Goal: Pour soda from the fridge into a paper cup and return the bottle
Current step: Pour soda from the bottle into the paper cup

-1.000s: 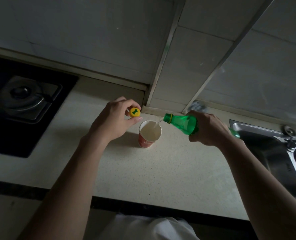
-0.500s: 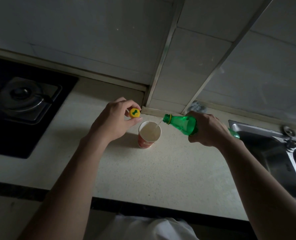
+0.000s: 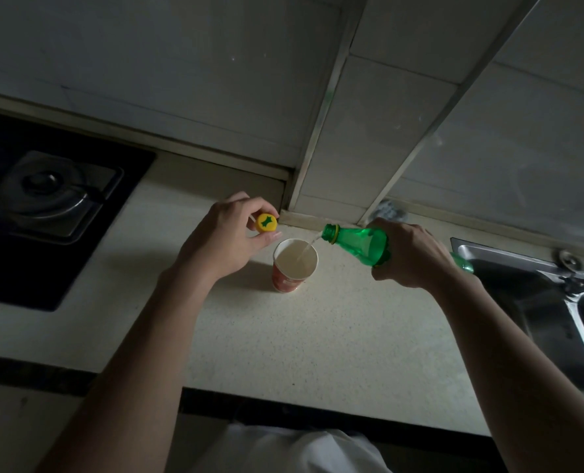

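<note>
Dim kitchen: pale speckled countertop [image 3: 317, 336] across mid-frame, grey tiles behind, gas hob [image 3: 45, 206] at left, steel sink [image 3: 522, 285] at the right edge. Right hand [image 3: 410, 254] is wrapped round the green bottle [image 3: 362, 242], tipped nearly flat, a thin stream dropping into the paper cup [image 3: 285, 283] at centre. Left hand [image 3: 222, 240] pinches the yellow cap [image 3: 267, 222] just upper-left of the cup. The level looks high, though the gloom makes that uncertain. A steeper tip could foam it over, or that nearby left hand could topple the cup.
</note>
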`<state>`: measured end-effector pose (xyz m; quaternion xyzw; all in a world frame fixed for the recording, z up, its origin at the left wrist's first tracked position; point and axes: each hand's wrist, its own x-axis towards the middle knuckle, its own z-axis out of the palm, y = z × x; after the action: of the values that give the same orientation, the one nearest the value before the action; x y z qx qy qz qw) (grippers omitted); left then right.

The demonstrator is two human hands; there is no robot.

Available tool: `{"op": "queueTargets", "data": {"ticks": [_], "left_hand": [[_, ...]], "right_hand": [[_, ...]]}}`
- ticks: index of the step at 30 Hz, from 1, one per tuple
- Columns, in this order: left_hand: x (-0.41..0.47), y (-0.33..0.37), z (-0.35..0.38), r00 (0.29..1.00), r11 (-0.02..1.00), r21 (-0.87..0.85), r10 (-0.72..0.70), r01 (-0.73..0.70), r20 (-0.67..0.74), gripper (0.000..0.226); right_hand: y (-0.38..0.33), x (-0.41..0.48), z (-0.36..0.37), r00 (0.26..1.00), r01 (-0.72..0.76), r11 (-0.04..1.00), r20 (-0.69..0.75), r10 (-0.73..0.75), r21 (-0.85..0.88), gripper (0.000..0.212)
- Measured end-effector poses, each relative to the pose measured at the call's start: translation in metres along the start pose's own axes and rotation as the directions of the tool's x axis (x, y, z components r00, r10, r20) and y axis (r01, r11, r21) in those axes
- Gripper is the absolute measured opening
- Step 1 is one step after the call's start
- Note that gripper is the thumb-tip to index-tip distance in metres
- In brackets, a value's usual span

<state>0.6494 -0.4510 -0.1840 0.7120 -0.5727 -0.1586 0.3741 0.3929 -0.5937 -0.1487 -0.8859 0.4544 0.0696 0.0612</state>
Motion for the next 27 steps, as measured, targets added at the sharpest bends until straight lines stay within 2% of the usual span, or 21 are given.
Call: {"op": "queueTargets", "data": {"ticks": [27], "left_hand": [[-0.0047,-0.0016,-0.0007,1.0,1.0,0.013,-0.015,0.015,0.011,0.026]], "right_hand": [[-0.0015,-0.0008,-0.0024,1.0,-0.008,1.0,0.003,0.008,-0.008,0.078]]}}
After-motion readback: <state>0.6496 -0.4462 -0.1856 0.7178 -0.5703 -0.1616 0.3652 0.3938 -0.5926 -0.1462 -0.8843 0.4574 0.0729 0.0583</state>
